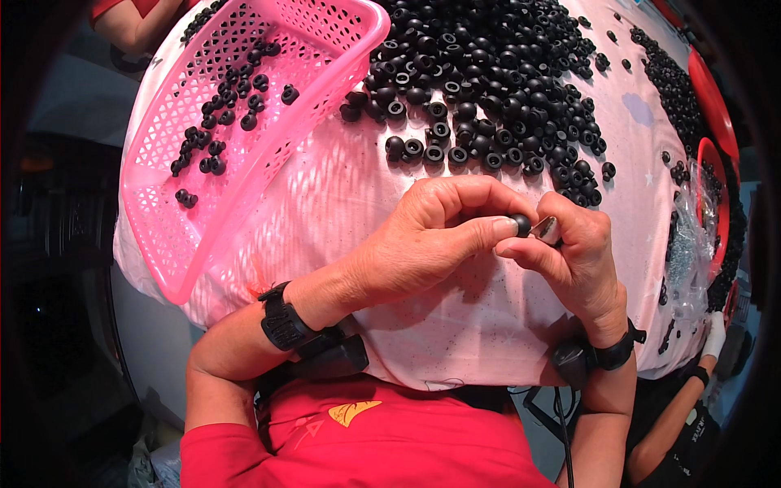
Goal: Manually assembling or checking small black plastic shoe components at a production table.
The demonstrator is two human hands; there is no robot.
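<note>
My left hand (pixel 435 228) pinches a small round black cap (pixel 521 224), likely rubber or plastic, between thumb and index finger. Close against it, my right hand (pixel 582 256) is closed on a small shiny metal piece (pixel 543 227), blade-like in shape; the fingers hide most of it. Both hands are raised over the near part of the cloth-covered table (pixel 455 325). Just beyond them spreads a big heap of similar black caps (pixel 496 89), several showing a hollow ringed side. At left, a pink perforated basket (pixel 321 106) holds small joined clusters of black pieces (pixel 232 89).
Along the right edge are more black pieces (pixel 671 81), red trays (pixel 710 106) and a clear plastic bag (pixel 691 236). Another person's gloved hand (pixel 714 335) is at the lower right, and someone's arm (pixel 134 28) at the upper left. Dark crumbs dot the cloth.
</note>
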